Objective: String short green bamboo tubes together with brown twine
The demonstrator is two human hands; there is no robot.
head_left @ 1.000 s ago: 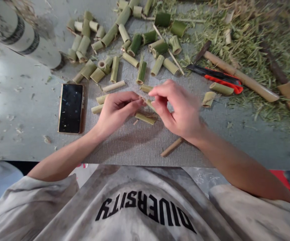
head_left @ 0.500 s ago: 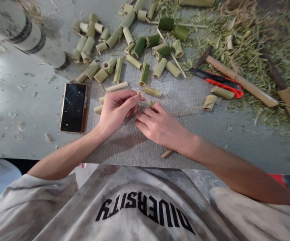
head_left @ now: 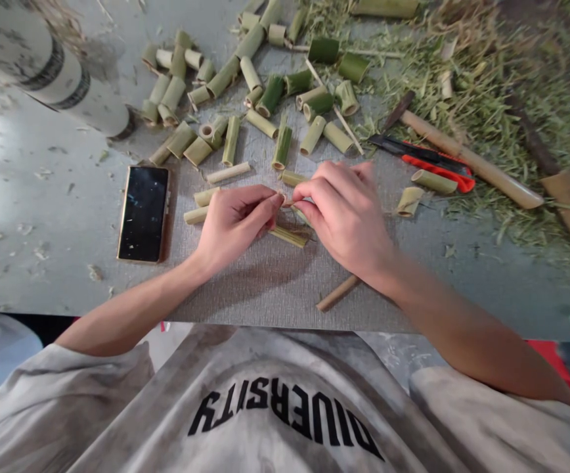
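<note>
My left hand (head_left: 238, 220) is closed in a pinch, thumb against forefinger, on one end of a thin tan strand (head_left: 287, 203) that looks like twine. Close on its right, the fingertips of my right hand (head_left: 347, 213) pinch the same strand, leaving only a short stretch visible between them. Under the left fingers a slim bamboo piece (head_left: 289, 236) sticks out to the right; whether the left hand also grips it is hard to tell. A greenish piece beside it is partly covered by my right hand. Behind the hands lies a pale bamboo tube (head_left: 228, 173).
Many cut bamboo tubes (head_left: 280, 148) are spread behind the hands. At right lie a utility knife (head_left: 437, 164), a hammer (head_left: 472, 157) and green shavings (head_left: 482, 72). A phone (head_left: 144, 213) lies at left, and a brown stick (head_left: 337, 292) near the table edge.
My right hand has moved up and right, its fingers now pinching the strand beside the left fingertips. The slim bamboo piece and more of the brown stick now show. My left hand has barely shifted.
</note>
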